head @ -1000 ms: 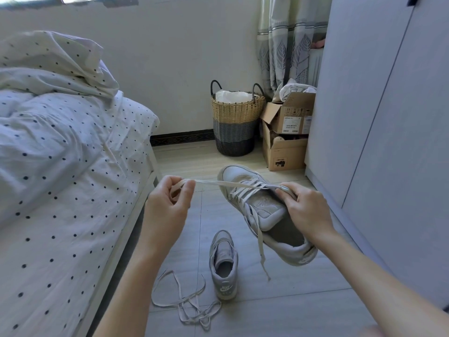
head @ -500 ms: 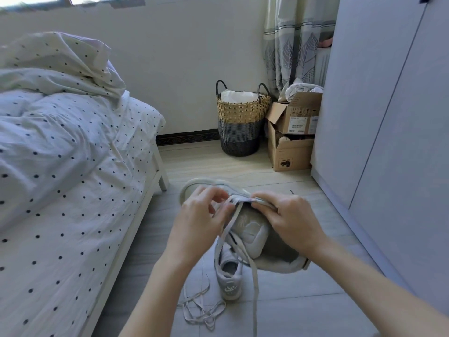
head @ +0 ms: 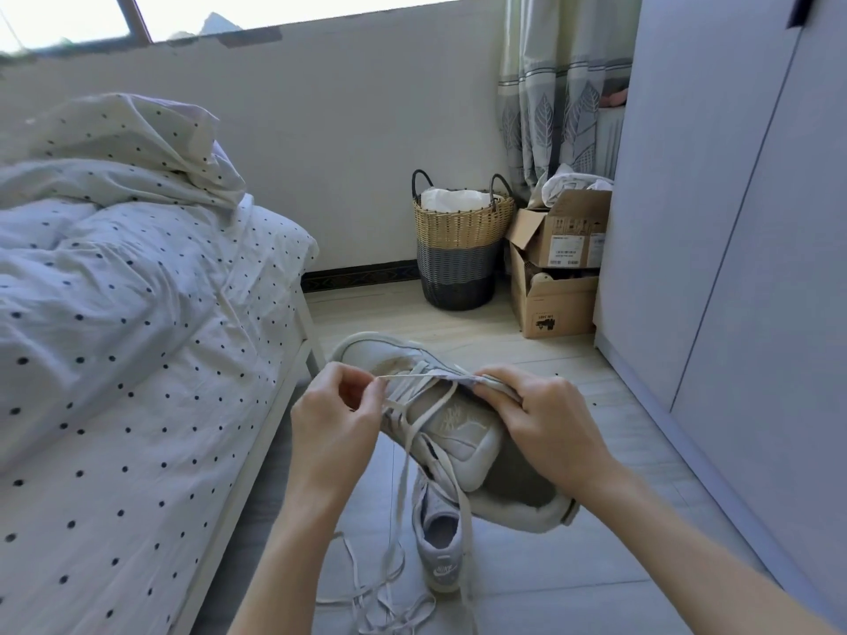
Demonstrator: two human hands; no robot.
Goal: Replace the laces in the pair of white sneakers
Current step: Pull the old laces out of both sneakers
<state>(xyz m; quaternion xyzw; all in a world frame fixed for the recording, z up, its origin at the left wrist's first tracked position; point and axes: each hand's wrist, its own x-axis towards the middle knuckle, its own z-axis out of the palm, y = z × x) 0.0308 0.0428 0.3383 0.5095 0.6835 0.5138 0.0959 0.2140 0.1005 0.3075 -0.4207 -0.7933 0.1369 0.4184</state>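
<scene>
A white sneaker (head: 458,423) is held up in the air above the floor (head: 573,566), toe pointing away, with its tongue and open collar turned toward the camera. The right hand (head: 541,419) is curled over the right edge of the upper, its fingers gripping the eyelet row near the top. A lace (head: 403,456) is pinched between thumb and forefinger of the left hand (head: 334,414), just beside the left eyelets; a short stretch of it is drawn across the throat toward the right hand, and two loose ends are seen hanging down below the shoe. The second sneaker (head: 437,543) is stood on the floor directly beneath, heel toward the camera, partly hidden by the held one. Beside it, to the left, a loose lace (head: 380,593) is strewn in loops on the floor. A bed (head: 114,359) with dotted linen is seen at the left. A woven basket (head: 458,249) is placed against the far wall, with stacked cardboard boxes (head: 554,272) just beside it, next to a wardrobe (head: 733,222) at the right.
</scene>
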